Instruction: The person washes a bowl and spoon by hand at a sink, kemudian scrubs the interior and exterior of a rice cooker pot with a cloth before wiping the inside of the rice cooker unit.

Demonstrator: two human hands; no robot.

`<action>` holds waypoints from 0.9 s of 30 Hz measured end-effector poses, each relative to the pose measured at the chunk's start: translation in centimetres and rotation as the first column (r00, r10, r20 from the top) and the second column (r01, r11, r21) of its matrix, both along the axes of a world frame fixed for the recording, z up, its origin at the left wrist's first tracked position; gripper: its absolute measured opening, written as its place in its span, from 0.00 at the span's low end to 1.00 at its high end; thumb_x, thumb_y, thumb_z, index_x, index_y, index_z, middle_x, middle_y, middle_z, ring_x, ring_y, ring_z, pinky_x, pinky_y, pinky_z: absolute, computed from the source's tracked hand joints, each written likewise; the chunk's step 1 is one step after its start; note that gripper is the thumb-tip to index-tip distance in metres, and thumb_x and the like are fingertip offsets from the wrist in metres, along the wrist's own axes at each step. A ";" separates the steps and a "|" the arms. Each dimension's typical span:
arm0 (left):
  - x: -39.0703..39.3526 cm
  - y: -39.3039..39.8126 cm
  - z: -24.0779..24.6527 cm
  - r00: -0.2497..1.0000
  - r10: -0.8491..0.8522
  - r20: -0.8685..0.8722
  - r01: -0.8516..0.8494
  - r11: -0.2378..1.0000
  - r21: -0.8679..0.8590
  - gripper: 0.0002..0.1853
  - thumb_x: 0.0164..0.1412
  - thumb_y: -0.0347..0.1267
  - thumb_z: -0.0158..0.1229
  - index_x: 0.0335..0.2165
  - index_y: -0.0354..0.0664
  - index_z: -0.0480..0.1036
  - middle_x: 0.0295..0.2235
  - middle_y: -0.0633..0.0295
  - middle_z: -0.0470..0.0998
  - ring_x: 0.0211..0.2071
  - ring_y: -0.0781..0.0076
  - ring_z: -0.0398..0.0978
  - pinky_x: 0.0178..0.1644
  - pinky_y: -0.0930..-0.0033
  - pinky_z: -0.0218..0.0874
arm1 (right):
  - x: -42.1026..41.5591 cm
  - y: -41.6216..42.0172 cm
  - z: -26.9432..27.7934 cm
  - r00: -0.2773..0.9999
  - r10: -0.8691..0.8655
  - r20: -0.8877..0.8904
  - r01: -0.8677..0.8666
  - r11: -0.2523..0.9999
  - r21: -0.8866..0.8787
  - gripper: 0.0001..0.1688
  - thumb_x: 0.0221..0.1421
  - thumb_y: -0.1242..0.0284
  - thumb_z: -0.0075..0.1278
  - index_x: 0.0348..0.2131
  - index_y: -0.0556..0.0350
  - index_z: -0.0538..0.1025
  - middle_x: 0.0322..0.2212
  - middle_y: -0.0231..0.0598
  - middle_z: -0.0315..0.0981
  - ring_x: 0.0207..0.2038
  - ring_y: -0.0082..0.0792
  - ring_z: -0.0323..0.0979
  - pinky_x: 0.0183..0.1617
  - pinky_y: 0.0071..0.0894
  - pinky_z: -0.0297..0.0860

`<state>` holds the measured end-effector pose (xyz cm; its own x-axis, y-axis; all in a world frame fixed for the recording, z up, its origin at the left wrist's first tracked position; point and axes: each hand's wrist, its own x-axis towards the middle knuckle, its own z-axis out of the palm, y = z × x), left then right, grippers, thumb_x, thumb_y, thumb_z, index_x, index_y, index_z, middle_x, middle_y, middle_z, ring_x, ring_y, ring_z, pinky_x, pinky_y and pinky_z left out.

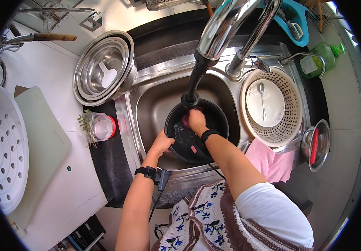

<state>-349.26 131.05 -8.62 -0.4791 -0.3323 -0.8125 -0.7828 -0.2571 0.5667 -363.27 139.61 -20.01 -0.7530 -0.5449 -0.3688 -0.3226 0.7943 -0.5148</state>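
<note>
A round black pot [183, 149] sits tilted in the stainless steel sink basin [150, 103]. My left hand [163, 142] grips its rim on the near left side, thumb over the edge. Inside the pot, my right hand [196, 120] is closed on a magenta scrubbing pad [185, 120], mostly hidden by the fingers. Whitish wet streaks show on the dark pot interior. Just above the right hand ends the black spout [192, 83] of a chrome faucet [219, 34]; whether water runs is unclear. Both wrists wear black straps with devices.
Nested steel bowls [84, 89] and a jar of plant cuttings [102, 127] stand left of the sink. To the right are a cream colander [289, 109] with a white bowl [252, 106], a pink cloth [267, 161], a small steel bowl [324, 144] and green soap bottle [317, 61].
</note>
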 end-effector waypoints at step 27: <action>0.3 0.7 -2.0 0.999 0.036 0.019 -0.036 0.999 -0.006 0.32 0.60 0.56 0.40 0.55 0.49 0.55 0.45 0.56 0.69 0.39 0.62 0.72 0.34 0.51 0.67 | 5.2 0.2 2.2 0.788 0.001 0.616 0.095 0.988 -0.123 0.14 0.41 0.71 0.51 0.32 0.59 0.75 0.32 0.52 0.75 0.37 0.49 0.73 0.41 0.36 0.69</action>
